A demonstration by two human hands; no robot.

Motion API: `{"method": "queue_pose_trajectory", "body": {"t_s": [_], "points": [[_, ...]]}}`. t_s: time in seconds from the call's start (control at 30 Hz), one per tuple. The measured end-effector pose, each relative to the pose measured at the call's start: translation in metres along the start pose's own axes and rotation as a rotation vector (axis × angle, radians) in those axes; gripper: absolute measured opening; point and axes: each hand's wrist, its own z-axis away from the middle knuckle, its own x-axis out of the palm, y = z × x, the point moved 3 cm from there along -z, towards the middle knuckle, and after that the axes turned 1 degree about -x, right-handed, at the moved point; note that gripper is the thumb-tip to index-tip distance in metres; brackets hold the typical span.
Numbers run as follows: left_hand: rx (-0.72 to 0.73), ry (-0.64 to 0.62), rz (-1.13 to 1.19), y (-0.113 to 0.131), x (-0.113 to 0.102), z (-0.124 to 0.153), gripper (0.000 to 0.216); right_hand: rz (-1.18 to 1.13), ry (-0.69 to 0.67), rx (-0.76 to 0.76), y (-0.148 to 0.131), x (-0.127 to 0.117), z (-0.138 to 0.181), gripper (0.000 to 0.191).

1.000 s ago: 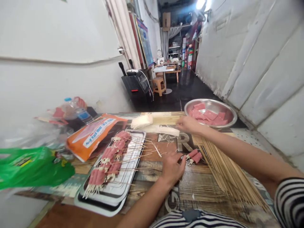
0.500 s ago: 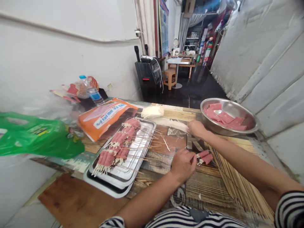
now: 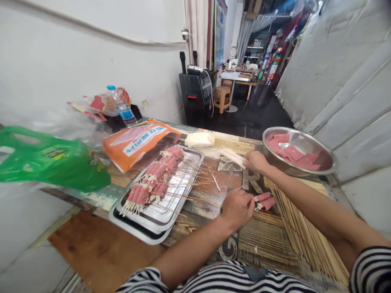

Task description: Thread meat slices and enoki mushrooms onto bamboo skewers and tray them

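My left hand (image 3: 237, 207) is closed on a skewer carrying two pink meat rolls (image 3: 264, 201) that lie on the wooden table. My right hand (image 3: 255, 161) is closed on a small bundle of white enoki mushrooms (image 3: 232, 156), lifted just above the table near a steel bowl (image 3: 328, 165) of pink meat slices (image 3: 291, 153). A larger enoki bunch (image 3: 199, 139) lies further back. To the left, a metal tray (image 3: 146, 226) holds several finished skewers (image 3: 154, 179) of meat rolls.
A pile of bare bamboo skewers (image 3: 305, 240) spreads along the table's right side. An orange packet (image 3: 139, 142), a green plastic bag (image 3: 51, 165) and a water bottle (image 3: 122, 106) sit at the left by the wall. A black speaker (image 3: 197, 97) stands behind the table.
My right hand has picked a small bundle of enoki off the table and raised it. My left hand stays on the skewer with the rolls. The camera view has shifted to the left.
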Motion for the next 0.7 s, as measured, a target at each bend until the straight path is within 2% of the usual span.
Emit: {"method": "queue_pose_trajectory", "body": {"t_s": [0.07,0.13,0.23,0.43,0.5,0.57,0.7], "points": [[-0.069,-0.014,-0.056,-0.007,0.000,-0.009,0.020,-0.005,-0.014,-0.014,0.001,-0.003,0.000,0.031],[-0.147,-0.023,-0.143,-0.016,0.003,-0.023,0.030,-0.010,-0.032,-0.037,0.000,-0.006,0.001,0.030],[-0.180,-0.065,-0.282,-0.030,0.013,-0.044,0.042,-0.024,-0.059,-0.079,-0.005,-0.012,0.003,0.027],[-0.030,-0.146,-0.372,-0.036,0.029,-0.066,0.038,-0.040,-0.046,-0.119,-0.009,-0.044,0.002,0.029],[-0.012,-0.147,-0.348,-0.032,0.023,-0.069,0.033,-0.034,-0.004,-0.129,-0.009,-0.063,0.000,0.030],[0.011,-0.110,-0.324,-0.025,0.008,-0.068,0.026,-0.045,0.038,-0.148,-0.008,-0.084,0.003,0.029],[0.124,0.175,-0.230,0.000,-0.040,-0.048,0.027,-0.024,0.058,-0.183,-0.007,-0.118,0.030,0.027]]}}
